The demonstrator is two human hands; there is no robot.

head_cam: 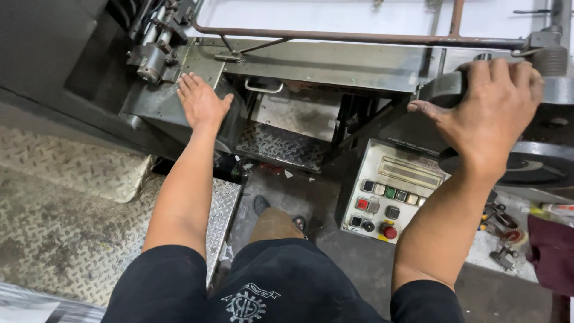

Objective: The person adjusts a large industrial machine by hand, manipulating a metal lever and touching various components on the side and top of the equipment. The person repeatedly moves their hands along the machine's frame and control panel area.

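Shirt: a black shirt (269, 293) with a pale emblem fills the bottom edge, both bare forearms reaching up and away from it.
Legs and floor: below the shirt a tan trouser leg (274, 224) ends in a dark sandal (261, 205) on a stained grey floor (359, 263).
Tread plate: a worn diamond-pattern step (66, 227) lies to the left of the left forearm, and a smaller patterned plate (281, 146) sits further in, under the machine.
Control panel: a pale box of buttons (388, 191) stands between the two arms, just left of the right forearm, with red, green, black and white buttons in rows and a red knob at its lower corner.
Small tools: a few metal bits and red-tipped pieces (502, 224) lie on a white ledge right of the right forearm, beside a dark red cloth (553, 251).
Left hand: the left hand (200, 101) lies flat, palm down, on the grey sloping machine cover (155, 104), its grip spread wide and clasping nothing.
Right hand: the right hand (493, 107) rests on top of a dark round handwheel (526, 161) at the right edge, fingers curled over its upper rim and thumb stretched left, a closed grip on the wheel.
Roller end: a short metal cylinder (149, 66) juts out just above and left of the left hand.
Far rail: a rusty brown bar (359, 37) runs across the top of the grey machine bed (335, 63), well beyond both hands.
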